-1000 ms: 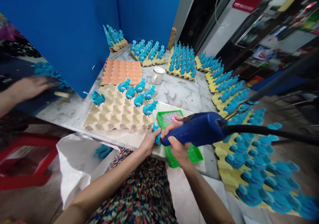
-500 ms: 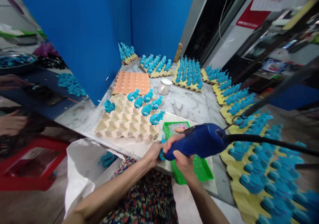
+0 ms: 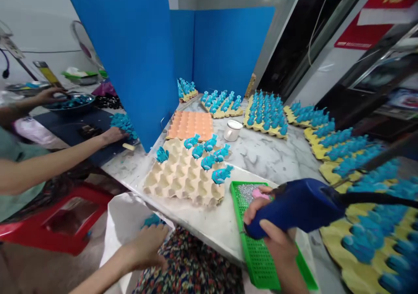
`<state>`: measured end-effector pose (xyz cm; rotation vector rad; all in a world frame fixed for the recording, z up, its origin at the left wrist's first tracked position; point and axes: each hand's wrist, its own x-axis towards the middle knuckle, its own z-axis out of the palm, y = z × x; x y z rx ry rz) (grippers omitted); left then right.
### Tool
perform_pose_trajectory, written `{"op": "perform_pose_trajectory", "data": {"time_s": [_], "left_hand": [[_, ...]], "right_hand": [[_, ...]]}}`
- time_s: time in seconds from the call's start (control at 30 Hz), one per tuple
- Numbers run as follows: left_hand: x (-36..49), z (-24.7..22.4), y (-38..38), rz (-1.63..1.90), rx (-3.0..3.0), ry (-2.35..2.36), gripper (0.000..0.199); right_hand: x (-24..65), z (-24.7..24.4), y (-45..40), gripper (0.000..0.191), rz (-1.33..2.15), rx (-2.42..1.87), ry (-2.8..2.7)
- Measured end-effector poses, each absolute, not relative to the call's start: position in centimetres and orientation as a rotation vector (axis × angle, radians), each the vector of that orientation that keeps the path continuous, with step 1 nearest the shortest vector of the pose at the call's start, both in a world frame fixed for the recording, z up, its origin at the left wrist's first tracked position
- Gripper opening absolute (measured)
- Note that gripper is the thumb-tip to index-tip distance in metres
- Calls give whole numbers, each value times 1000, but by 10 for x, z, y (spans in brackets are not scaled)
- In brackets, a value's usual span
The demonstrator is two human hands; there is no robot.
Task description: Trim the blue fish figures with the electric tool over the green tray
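"what's on the marble table (image 3: 274, 163)?"
"egg trays (image 3: 183, 176) of blue fish (image 3: 222, 174), spaced apart, likely so they don't touch."
"your hands?"
"my right hand (image 3: 271, 237) wraps the glue gun (image 3: 303, 204) over the green tray (image 3: 257, 259); my left hand (image 3: 146, 250) is at a loose fish (image 3: 152, 221), hold unclear."

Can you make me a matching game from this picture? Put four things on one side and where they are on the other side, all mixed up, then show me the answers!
Things:
1. blue glue gun
2. silvery grains
3. white mug
4. left hand

Places:
A. standing on the marble table
B. held in the right hand
C. beside the white sack
D. inside the green mesh tray

Right pairs: 1-B, 2-D, 3-A, 4-C
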<state>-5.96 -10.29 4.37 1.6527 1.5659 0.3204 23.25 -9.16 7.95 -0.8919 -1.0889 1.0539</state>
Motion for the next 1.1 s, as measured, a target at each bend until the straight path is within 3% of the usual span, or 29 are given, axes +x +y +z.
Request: {"op": "perform_pose_trajectory", "data": {"time_s": [0.1, 0.23, 0.4, 0.67, 0.9, 1.1], "left_hand": [[-30, 68, -81, 311, 1807, 1324, 22], [43, 73, -31, 663, 2047, 1454, 41], [101, 52, 14, 519, 2201, 1651, 45], [110, 42, 28, 332, 2348, 1788, 36], [91, 67, 8, 818, 1807, 1397, 21], [85, 55, -25, 681, 1201, 932, 25]], "right_hand": [[239, 76, -77, 49, 982, -909, -1024], [246, 73, -58, 49, 896, -910, -1034], [258, 68, -37, 38, 829, -909, -996], [263, 51, -21, 30, 784, -980, -1020], [266, 34, -19, 17, 702, -1091, -1034], [265, 34, -22, 22, 709, -1094, -986]]}}
